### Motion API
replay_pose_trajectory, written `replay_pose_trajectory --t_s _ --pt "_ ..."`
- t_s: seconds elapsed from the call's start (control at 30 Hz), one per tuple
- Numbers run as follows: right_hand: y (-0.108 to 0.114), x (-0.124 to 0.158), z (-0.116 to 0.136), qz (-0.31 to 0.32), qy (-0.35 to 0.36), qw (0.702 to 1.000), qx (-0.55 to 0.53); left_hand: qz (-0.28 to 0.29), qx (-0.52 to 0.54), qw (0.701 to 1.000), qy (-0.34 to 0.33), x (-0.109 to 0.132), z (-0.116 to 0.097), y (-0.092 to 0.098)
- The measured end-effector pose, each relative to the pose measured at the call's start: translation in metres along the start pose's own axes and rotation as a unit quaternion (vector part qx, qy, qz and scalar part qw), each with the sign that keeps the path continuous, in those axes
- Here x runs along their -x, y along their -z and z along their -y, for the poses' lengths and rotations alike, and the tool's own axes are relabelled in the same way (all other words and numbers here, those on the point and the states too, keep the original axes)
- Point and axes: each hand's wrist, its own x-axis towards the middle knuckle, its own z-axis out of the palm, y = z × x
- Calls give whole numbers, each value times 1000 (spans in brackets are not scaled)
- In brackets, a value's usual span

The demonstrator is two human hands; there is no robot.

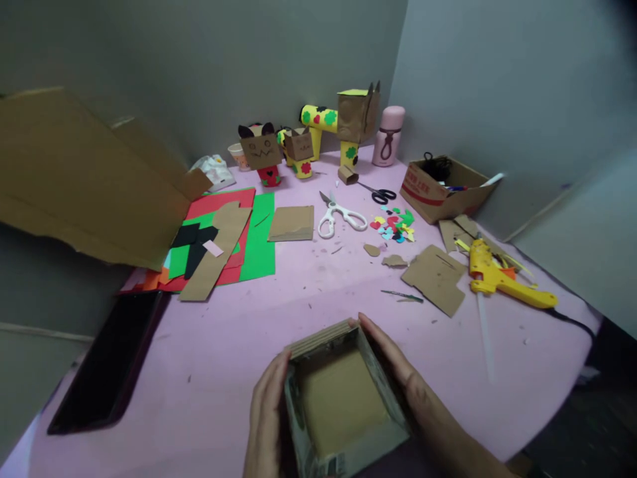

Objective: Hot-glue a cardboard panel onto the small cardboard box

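we press our left hand and right hand flat against opposite walls of the open cardboard box, below the white scissors, squeezing evenly, keeping walls square.

walls: plain grey, meeting in a corner behind the counter
counter: pink top
light: dim, even

I see an open, shallow cardboard box, square and brown, standing upright with corrugated walls at the pink table's near edge.
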Motion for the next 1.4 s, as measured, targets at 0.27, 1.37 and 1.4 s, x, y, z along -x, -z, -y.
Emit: replay_pose_trajectory --t_s 0.27,1.37,1.4 --pt "-7 -2 1 -134 -9 980 -149 21 3 1000 21 0 3 6" --pt "-5 -9 4 -278 -71 935 -206 198 -512 811 -202 -51 -47 -18" --pt "-5 -9 4 -278 -74 936 -202 204 -505 815 -197 -49 -47 -18"
